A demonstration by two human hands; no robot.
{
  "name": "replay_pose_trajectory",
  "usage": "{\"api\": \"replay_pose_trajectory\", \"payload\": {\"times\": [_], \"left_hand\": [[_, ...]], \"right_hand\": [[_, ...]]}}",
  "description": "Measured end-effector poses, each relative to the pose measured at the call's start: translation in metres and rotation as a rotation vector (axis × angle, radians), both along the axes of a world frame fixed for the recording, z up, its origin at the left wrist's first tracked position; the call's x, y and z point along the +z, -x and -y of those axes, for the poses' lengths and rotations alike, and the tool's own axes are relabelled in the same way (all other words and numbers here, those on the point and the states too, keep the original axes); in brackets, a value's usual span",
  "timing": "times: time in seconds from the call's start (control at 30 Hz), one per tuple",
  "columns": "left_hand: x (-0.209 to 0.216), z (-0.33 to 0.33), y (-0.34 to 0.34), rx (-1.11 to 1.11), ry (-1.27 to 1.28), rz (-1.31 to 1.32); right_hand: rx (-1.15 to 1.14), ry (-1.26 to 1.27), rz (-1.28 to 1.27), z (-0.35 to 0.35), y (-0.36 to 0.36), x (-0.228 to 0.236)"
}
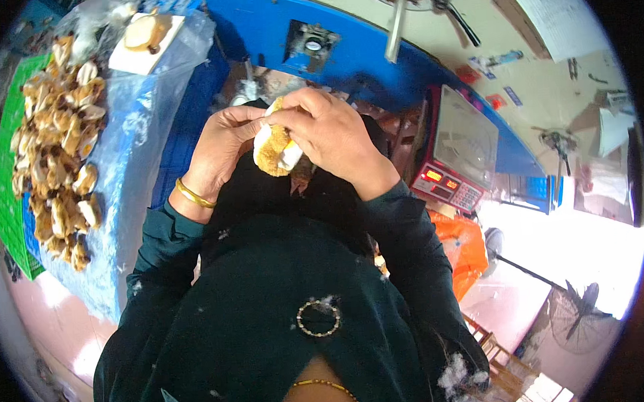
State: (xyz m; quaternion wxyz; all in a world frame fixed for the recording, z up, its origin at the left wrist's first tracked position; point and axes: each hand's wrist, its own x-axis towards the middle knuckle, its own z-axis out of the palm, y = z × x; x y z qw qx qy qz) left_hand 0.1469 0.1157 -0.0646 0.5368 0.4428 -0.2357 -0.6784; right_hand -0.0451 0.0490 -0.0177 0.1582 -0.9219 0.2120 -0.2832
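Fluffy piece point(270, 158): tan and white, held above the lap point(245, 194) between both hands; probably light, soft and squashy, hardly breakable.
Left hand point(219, 149): pinched narrow at its upper edge.
Right hand point(335, 133): curled over its upper right side (the fingers hide part of it).
Best hold: likely a firm pinch of cloth, since loose fur may slip.
Red scale point(454, 147): beyond the right forearm.
Heaped tan-and-white pieces point(54, 153): well apart, far left; presumably just as yielding.

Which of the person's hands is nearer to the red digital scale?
The right hand: it is just left of the red digital scale. The left hand is farther left, on the right hand's far side from it.
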Motion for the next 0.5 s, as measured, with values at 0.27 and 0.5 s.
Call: {"api": "replay_pose_trajectory", "payload": {"times": [0.27,0.5], "left_hand": [[0.002,0.020,0.030,-0.189,0.202,0.024],[0.009,0.026,0.039,-0.362,0.201,0.017]], "right_hand": [[-0.080,-0.070,0.161,-0.009,0.048,-0.013],[-0.096,-0.203,0.134,-0.003,0.066,-0.008]]}}
